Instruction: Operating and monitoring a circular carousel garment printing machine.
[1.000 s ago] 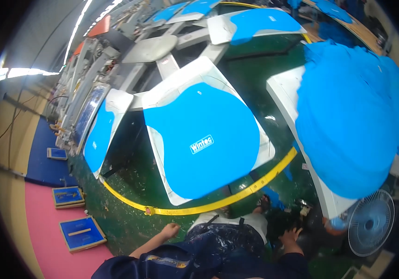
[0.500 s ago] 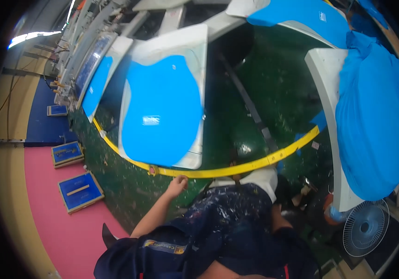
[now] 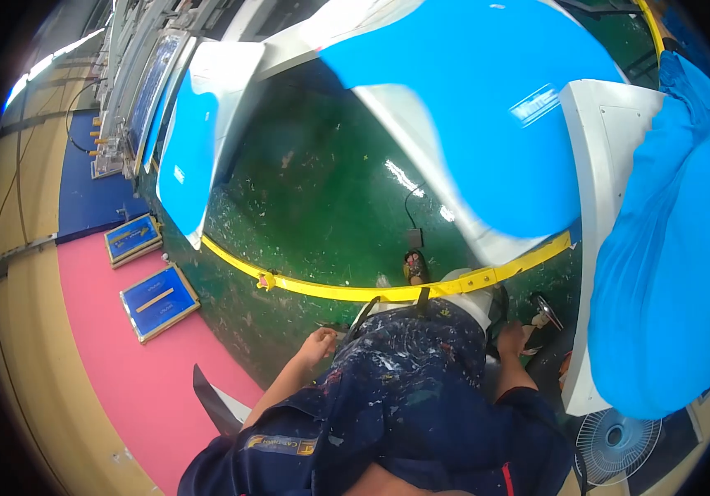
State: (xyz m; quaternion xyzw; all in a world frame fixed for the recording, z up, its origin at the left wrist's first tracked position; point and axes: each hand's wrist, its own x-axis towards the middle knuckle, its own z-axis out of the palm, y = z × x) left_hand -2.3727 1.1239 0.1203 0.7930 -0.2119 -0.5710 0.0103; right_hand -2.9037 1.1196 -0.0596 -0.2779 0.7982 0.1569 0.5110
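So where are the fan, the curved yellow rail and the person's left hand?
Fan (image 3: 615, 435): head view, on its hub.
Yellow rail (image 3: 400, 293): head view, on its middle stretch.
Left hand (image 3: 318, 344): head view, on its middle.

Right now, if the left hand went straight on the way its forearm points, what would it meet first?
Probably the yellow curved rail, next in line ahead of the left hand in this picture. Depth is unclear here, so the hand might pass over or under it instead.

A round caged fan (image 3: 617, 436) shows at the lower right. Two blue framed panels (image 3: 159, 304) sit against a pink surface (image 3: 123, 364) at the left.
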